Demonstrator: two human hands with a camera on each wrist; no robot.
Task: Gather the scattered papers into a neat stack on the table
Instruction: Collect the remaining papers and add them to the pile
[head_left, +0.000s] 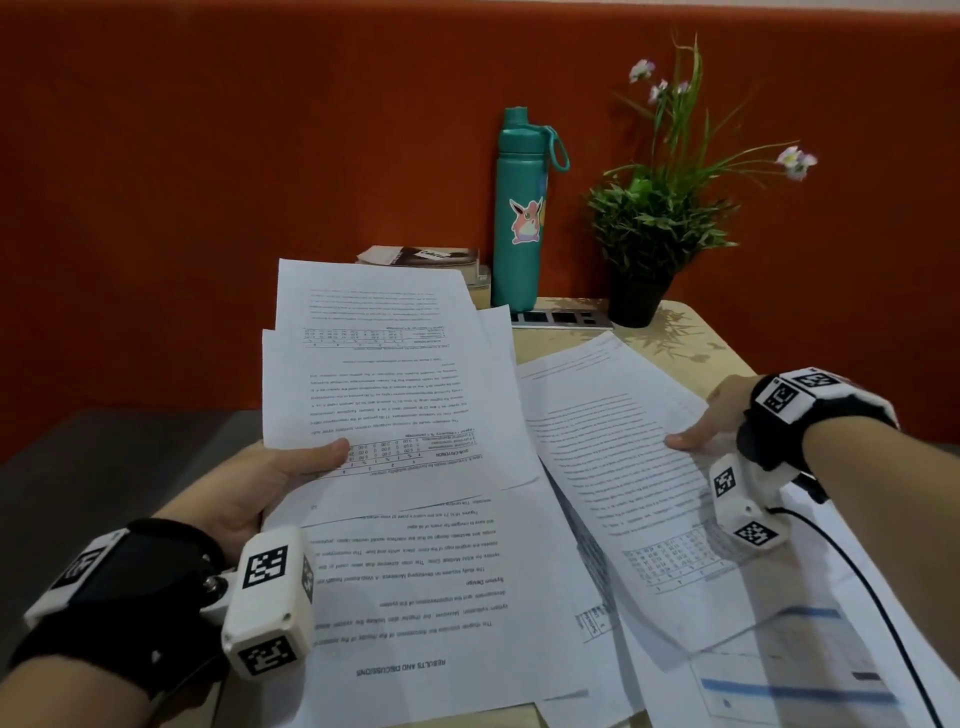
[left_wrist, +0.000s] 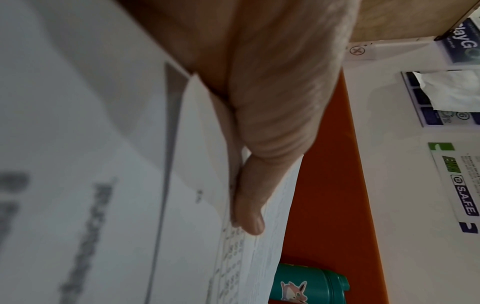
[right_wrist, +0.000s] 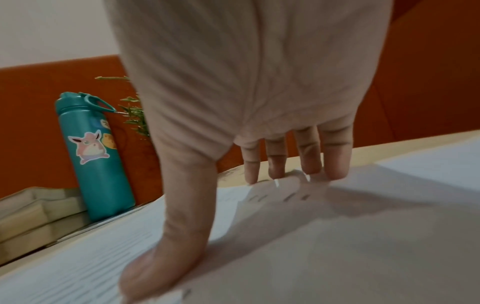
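Observation:
Printed white papers lie scattered over the light wooden table (head_left: 691, 332). My left hand (head_left: 311, 460) holds a few sheets (head_left: 384, 374) raised above the table, thumb on top and fingers hidden beneath. In the left wrist view the thumb (left_wrist: 249, 216) presses on these sheets (left_wrist: 262, 257). My right hand (head_left: 696, 439) pinches the right edge of another text sheet (head_left: 613, 457), which is lifted slightly. Its thumb (right_wrist: 166, 257) lies on that sheet (right_wrist: 311, 246) and the fingers reach past its far edge. A large sheet (head_left: 441, 597) and a blue-barred sheet (head_left: 805, 675) lie flat nearby.
A teal bottle (head_left: 519, 218), a potted plant (head_left: 649, 234), stacked books (head_left: 421, 257) and a flat grey card (head_left: 561, 318) stand along the table's far edge by the orange wall. A black cable (head_left: 857, 582) trails from my right wrist. A dark grey surface (head_left: 104, 457) adjoins the left.

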